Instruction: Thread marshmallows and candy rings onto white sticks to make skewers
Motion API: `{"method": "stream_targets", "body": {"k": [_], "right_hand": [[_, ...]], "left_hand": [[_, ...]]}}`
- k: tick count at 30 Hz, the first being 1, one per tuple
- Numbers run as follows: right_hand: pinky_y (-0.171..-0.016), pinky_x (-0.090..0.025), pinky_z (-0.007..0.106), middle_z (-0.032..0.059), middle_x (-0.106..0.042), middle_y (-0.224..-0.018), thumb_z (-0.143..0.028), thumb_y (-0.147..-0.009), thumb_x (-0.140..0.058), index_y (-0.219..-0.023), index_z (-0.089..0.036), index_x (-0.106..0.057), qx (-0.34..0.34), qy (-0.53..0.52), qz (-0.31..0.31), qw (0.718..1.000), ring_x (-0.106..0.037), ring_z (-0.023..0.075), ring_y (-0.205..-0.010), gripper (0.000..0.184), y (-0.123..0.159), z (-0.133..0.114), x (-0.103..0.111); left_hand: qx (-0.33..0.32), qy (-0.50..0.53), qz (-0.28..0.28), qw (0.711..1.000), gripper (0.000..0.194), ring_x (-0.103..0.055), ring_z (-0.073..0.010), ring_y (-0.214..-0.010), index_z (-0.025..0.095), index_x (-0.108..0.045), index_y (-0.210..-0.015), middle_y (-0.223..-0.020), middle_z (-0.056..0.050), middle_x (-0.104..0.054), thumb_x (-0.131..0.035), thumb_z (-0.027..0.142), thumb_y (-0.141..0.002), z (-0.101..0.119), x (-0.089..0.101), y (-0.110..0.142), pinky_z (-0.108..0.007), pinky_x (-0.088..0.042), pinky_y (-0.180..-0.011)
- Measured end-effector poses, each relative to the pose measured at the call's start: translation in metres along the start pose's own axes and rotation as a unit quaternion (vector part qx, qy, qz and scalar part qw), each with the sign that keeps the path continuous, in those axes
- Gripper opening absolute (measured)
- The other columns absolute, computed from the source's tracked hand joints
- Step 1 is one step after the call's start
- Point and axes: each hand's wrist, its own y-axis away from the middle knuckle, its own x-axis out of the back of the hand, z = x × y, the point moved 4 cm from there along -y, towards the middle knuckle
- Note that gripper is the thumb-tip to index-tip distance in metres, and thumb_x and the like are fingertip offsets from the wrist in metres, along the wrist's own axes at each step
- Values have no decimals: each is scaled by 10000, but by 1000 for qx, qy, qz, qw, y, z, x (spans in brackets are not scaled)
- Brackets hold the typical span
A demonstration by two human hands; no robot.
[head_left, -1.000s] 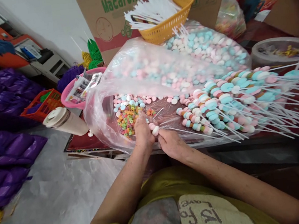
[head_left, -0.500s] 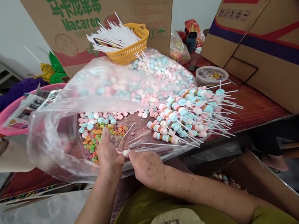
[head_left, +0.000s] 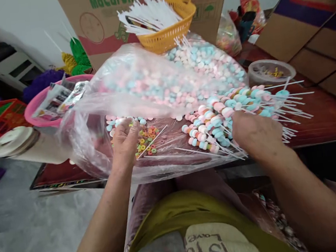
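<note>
Right hand (head_left: 256,137) at candy skewers (head_left: 215,122)

Both bare hands forward over the surface, set well apart.
Left hand (head_left: 126,141): fingers pointing up and away from the body, partly curled, thumb raised beside them; wrist roughly in line with the forearm, which rises from lower left. Whether the fingers meet is unclear. Right hand (head_left: 256,134): back of the hand up, knuckles bent, fingers curled under and mostly hidden, so their grip cannot be read; forearm slants in from lower right, pointing up and to the left. Both forearms bare, the right one blurred toward the elbow.
</note>
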Motion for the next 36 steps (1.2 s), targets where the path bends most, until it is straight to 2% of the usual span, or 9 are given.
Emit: {"method": "stream_targets", "body": {"k": [2, 5, 7, 9, 14, 19, 23, 30, 36], "right_hand": [[-718, -414, 437, 230, -620, -934, -191, -869, -370, -933, -75, -625, 26, 48, 52, 997, -562, 362, -969, 288, -4, 10, 5], [-728, -401, 421, 237, -607, -937, -285, -892, -379, -939, -74, -628, 33, 54, 143, 988, -524, 358, -993, 330, 13, -8, 19], [-679, -399, 365, 183, -622, -835, -198, -863, -396, -838, -123, -642, 113, 22, 70, 991, -563, 297, -881, 258, 26, -42, 14], [-666, -394, 319, 135, -634, -828, -199, -871, -394, -814, -149, -639, 220, -50, -20, 974, -582, 244, -826, 257, 35, -83, 2], [-681, -403, 275, 126, -665, -860, -324, -938, -279, -889, -139, -622, 258, -172, -39, 950, -609, 202, -821, 393, 20, -141, -20], [-675, -421, 307, 126, -670, -934, -186, -865, -375, -1015, -179, -597, 290, -124, -88, 945, -631, 237, -859, 268, -13, -163, -28], [-647, -432, 315, 123, -683, -867, -280, -876, -386, -991, -179, -599, 288, -137, -131, 939, -645, 242, -801, 263, -29, -177, -40], [-667, -425, 298, 124, -675, -923, -169, -793, -446, -1044, -167, -565, 267, -166, -131, 940, -633, 247, -864, 278, -30, -177, -48], [-655, -428, 265, 98, -666, -951, -143, -804, -428, -1297, -194, -388, 259, -217, -98, 936, -624, 219, -857, 497, -41, -172, -20]], "left_hand": [[-44, -236, -42, 970, 186, -581, -147, -682, 195, -642, -770, -716, -14, -636, -622, 372, -717, -6, 8, 0, -218, -434, -627], [-75, -539, -153, 825, 132, -588, -229, -793, 185, -638, -633, -760, -65, -643, -586, 271, -718, -19, -4, 6, -293, -428, -704], [-89, -632, -179, 749, 144, -588, -275, -848, 171, -631, -637, -831, -115, -643, -534, 217, -735, -22, -14, 8, -334, -418, -719], [-84, -656, -176, 729, 169, -593, -282, -844, 168, -627, -671, -848, -133, -639, -487, 203, -759, -19, -16, 8, -342, -411, -704], [-51, -575, -208, 790, 176, -598, -214, -762, 209, -602, -770, -784, -52, -647, -446, 279, -814, -14, -4, 12, -287, -404, -663], [-71, -620, -210, 753, 111, -595, -238, -814, 212, -601, -702, -818, -76, -635, -520, 252, -766, -24, -15, 18, -312, -409, -712], [-47, -507, -240, 826, 132, -568, -195, -633, 205, -569, -563, -588, -21, -568, -623, 234, -680, -17, -18, 0, -298, -418, -665], [-37, -392, -94, 914, 315, -596, -211, -862, 158, -409, -410, -453, 22, -385, -575, 13, -635, -8, -25, -75, -307, -401, -812], [-17, -311, -61, 948, 100, -601, -153, -709, 154, -605, -622, -521, 30, -495, -650, 66, -607, -11, -2, -72, -224, -450, -663]]}}
